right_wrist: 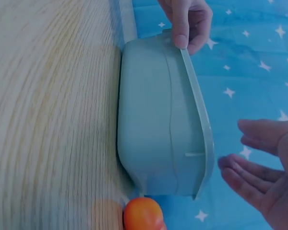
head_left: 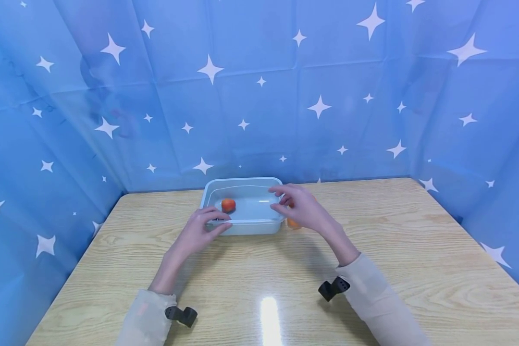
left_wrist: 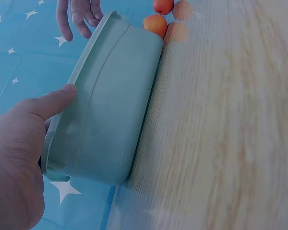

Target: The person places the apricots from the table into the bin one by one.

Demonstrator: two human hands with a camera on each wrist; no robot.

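Observation:
A light blue plastic basin [head_left: 251, 228] stands at the far side of the table, with a round red-orange fruit [head_left: 228, 205] inside on the left. My left hand [head_left: 203, 225] pinches the basin's near left rim, its thumb [left_wrist: 62, 98] on the outer side. Over the right end of the basin, my right hand [head_left: 300, 206] hovers with fingers spread and nothing between them. Just right of the basin, an orange fruit [head_left: 293, 224] sits on the table, partly behind my right hand. Beside it is a redder fruit [left_wrist: 163, 5].
The wood-grain table [head_left: 242, 283] stretches in front of the basin and to both sides. Behind it hangs a blue curtain [head_left: 259, 105] with white stars, which also runs along the left and right. A black wrist camera [head_left: 334, 288] sits at each sleeve.

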